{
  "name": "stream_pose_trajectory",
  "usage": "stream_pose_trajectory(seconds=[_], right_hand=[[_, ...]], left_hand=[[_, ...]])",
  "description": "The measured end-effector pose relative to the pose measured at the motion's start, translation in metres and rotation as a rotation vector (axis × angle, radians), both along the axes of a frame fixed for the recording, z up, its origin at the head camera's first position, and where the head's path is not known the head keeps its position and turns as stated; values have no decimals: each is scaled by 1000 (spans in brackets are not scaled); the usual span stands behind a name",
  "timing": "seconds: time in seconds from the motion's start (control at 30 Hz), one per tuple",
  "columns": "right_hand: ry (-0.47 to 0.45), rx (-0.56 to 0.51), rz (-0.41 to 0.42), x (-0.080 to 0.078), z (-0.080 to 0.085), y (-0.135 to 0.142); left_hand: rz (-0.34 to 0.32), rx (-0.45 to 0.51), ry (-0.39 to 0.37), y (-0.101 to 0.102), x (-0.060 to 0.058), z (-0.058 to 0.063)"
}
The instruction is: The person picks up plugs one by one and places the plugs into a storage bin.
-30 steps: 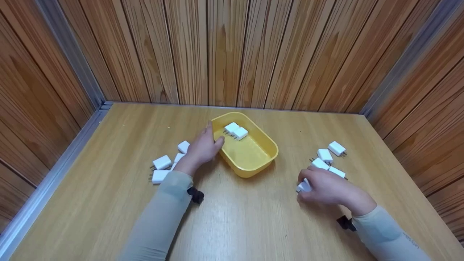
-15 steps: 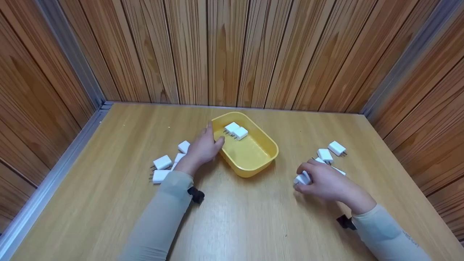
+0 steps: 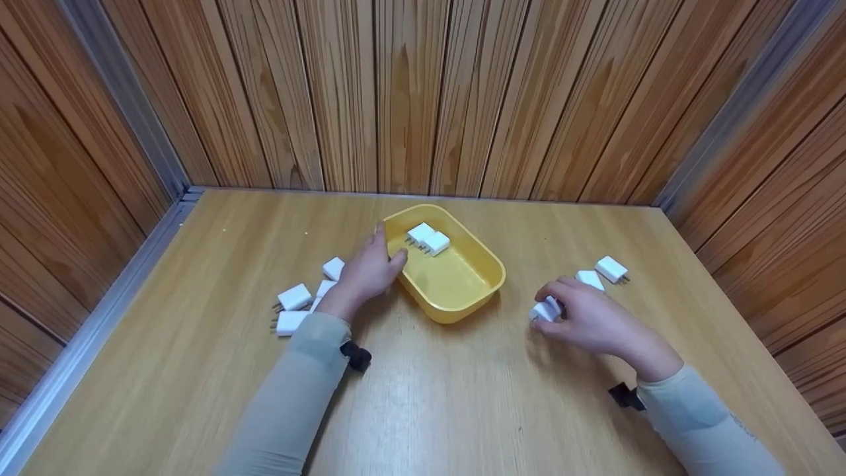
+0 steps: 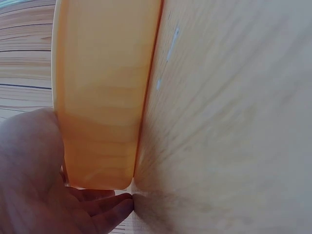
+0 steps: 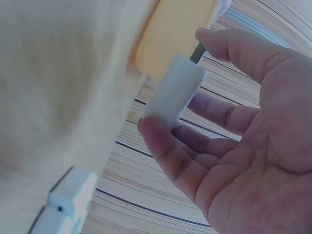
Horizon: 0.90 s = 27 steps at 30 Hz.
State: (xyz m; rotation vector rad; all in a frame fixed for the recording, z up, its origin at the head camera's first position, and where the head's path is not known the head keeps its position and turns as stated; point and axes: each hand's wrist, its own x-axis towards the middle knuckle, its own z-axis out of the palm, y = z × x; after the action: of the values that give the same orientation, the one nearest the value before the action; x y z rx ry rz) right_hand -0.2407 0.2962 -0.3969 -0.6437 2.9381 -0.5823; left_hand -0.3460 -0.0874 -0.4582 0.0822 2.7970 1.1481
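In the head view my left hand (image 3: 371,266) holds the left rim of a yellow plastic box (image 3: 446,316), its thumb at the edge. The left wrist view has the fingers around the end of the box (image 4: 100,122). Two white charger plugs (image 3: 435,243) lie inside at the far end. To the right, my right hand (image 3: 591,317) pinches another white charger plug (image 3: 544,309) just over the table. Up close in the right wrist view, that charger (image 5: 175,90) sits between thumb and fingers, the thumb tip at its metal prongs.
Several white chargers (image 3: 294,297) lie left of the box, partly hidden by the left forearm. More chargers (image 3: 612,269) lie beyond the right hand, some covered by it. Wood-panelled walls (image 3: 410,99) enclose the table (image 3: 436,396) at the back and sides.
My right hand has lifted the charger off the table and moved it slightly away from me and left. The left hand and the box have stayed put.
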Motion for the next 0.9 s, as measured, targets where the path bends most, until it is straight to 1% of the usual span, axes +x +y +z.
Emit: stream_pose_trajectory(seconds=[0.23, 0.47, 0.6, 0.73, 0.9], right_hand=[[10, -39, -12, -6, 11, -10], [17, -88, -10, -12, 21, -21], [25, -91, -7, -16, 23, -27], [29, -105, -6, -21, 24, -34], [49, -114, 3, -29, 25, -43]], left_hand=[[-10, -2, 6, 0, 0, -2], [-25, -11, 41, -1, -2, -2], [-36, -19, 42, -2, -3, -2], [-28, -12, 17, -2, -3, -2], [-21, -17, 16, -1, -2, -1]])
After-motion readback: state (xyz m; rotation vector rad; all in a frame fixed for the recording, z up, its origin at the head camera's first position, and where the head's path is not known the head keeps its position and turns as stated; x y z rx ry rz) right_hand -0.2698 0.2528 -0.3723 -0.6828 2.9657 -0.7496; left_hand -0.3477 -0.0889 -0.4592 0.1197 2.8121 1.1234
